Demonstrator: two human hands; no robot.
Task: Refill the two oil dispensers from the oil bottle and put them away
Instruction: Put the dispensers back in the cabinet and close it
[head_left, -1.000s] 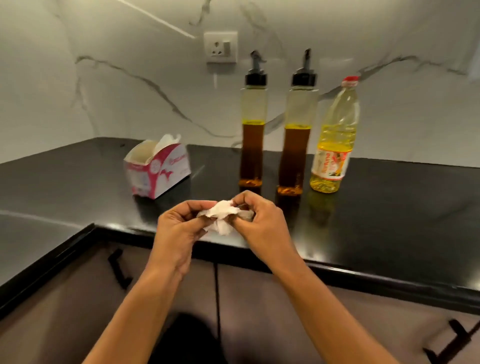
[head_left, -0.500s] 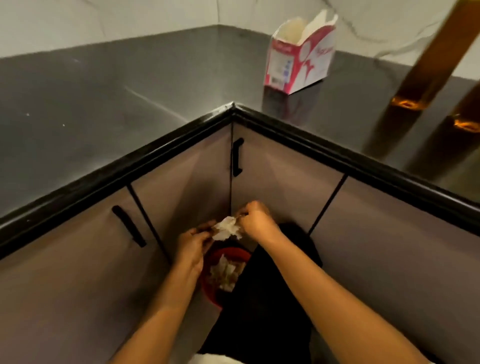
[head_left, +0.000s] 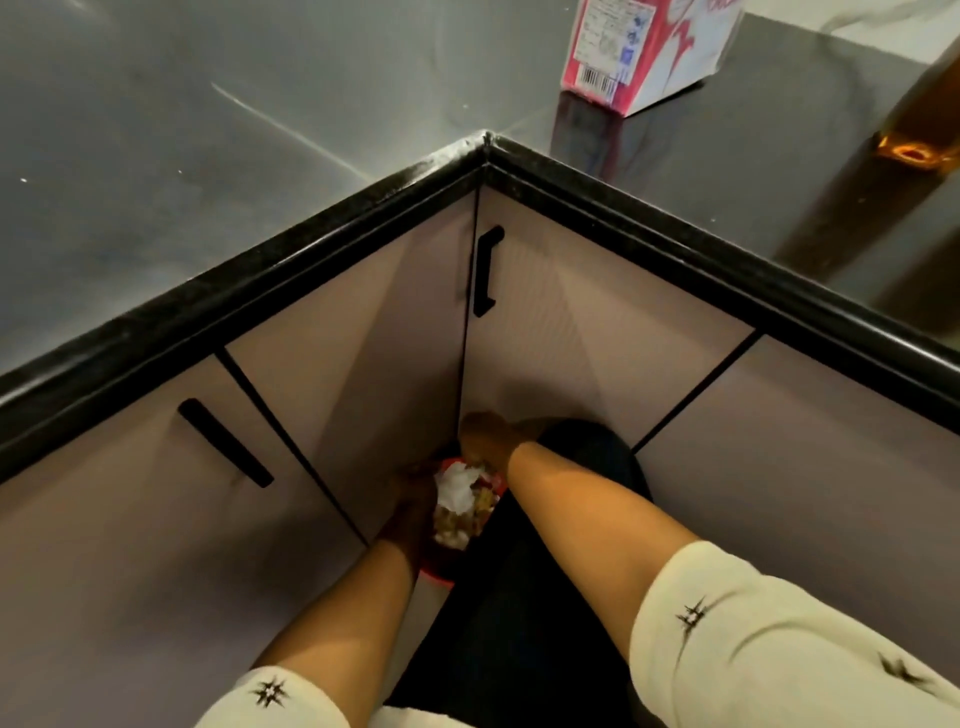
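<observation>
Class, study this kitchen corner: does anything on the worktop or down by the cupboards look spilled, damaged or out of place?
Nothing plainly spilled or broken. The small red bin by the cupboards is heaped with crumpled white tissue. A pale streak crosses the dark glossy worktop; smear or reflection, I cannot tell.

Only one view here, worn on the person's head and tipped steeply down into the inside corner of the black countertop (head_left: 208, 156), upper centre of the frame. It sits close above the counter edge. The cabinet doors (head_left: 571, 338) fill the middle, while the left hand (head_left: 410, 514) and right hand (head_left: 485, 436) show lower centre, well below, over what looks like a red bin (head_left: 434, 576).
</observation>
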